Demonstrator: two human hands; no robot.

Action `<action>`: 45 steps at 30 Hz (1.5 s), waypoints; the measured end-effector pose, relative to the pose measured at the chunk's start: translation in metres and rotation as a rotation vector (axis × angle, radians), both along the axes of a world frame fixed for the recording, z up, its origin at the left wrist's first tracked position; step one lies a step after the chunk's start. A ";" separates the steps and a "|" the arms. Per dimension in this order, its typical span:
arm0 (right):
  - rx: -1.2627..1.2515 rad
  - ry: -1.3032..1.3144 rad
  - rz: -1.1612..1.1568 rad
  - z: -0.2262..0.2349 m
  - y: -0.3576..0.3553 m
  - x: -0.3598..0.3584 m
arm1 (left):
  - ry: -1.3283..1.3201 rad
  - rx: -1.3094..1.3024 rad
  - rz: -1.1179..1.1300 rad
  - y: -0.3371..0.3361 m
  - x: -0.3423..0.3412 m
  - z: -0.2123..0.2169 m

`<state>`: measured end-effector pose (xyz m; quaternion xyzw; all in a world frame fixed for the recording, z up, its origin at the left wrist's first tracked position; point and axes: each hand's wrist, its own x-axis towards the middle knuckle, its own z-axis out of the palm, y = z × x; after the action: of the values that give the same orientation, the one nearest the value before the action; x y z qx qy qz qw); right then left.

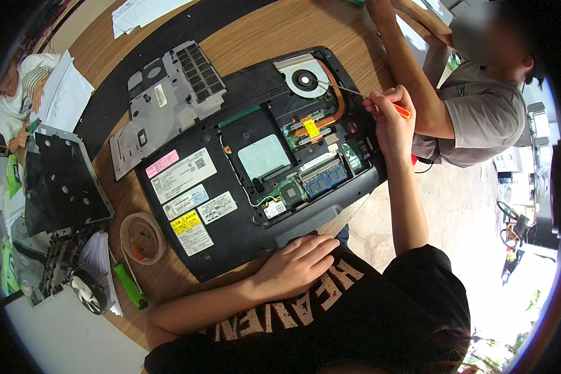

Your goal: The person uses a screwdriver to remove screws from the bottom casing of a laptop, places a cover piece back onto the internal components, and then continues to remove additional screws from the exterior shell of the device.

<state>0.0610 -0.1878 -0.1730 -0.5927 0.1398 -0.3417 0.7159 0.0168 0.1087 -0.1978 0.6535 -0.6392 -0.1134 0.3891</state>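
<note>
A black laptop (187, 230) lies upside down on a wooden table (274, 31), its bottom cover off and the circuit boards, memory modules and cooling fan (305, 80) exposed. My right hand (389, 118) grips an orange-handled screwdriver (368, 96) whose thin shaft reaches left, with its tip at the fan. My left hand (296, 262) rests flat on the laptop's near edge, holding nothing. Labels and stickers cover the left part of the laptop's underside.
The removed grey bottom cover (162, 100) lies beyond the laptop. A roll of clear tape (142, 237), a green-handled tool (129, 287), a black metal chassis plate (62, 181) and loose parts sit at the left. A person in grey (480, 112) sits across; another person (19, 93) at far left.
</note>
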 end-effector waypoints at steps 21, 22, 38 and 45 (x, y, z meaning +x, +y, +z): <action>0.071 0.009 -0.044 0.003 0.004 0.002 | -0.059 0.012 0.011 0.000 0.000 0.000; 0.029 0.039 -0.024 0.002 0.003 0.002 | -0.059 0.013 0.012 0.000 0.000 0.000; -0.009 0.028 0.080 0.000 -0.002 -0.003 | -0.044 0.015 0.026 -0.001 -0.001 0.001; 0.225 -0.077 0.049 0.007 0.005 0.002 | -0.074 0.030 0.023 -0.001 0.000 0.002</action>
<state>0.0626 -0.1826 -0.1657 -0.4982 0.1351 -0.3286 0.7909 0.0167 0.1076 -0.1956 0.6705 -0.6438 -0.0940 0.3566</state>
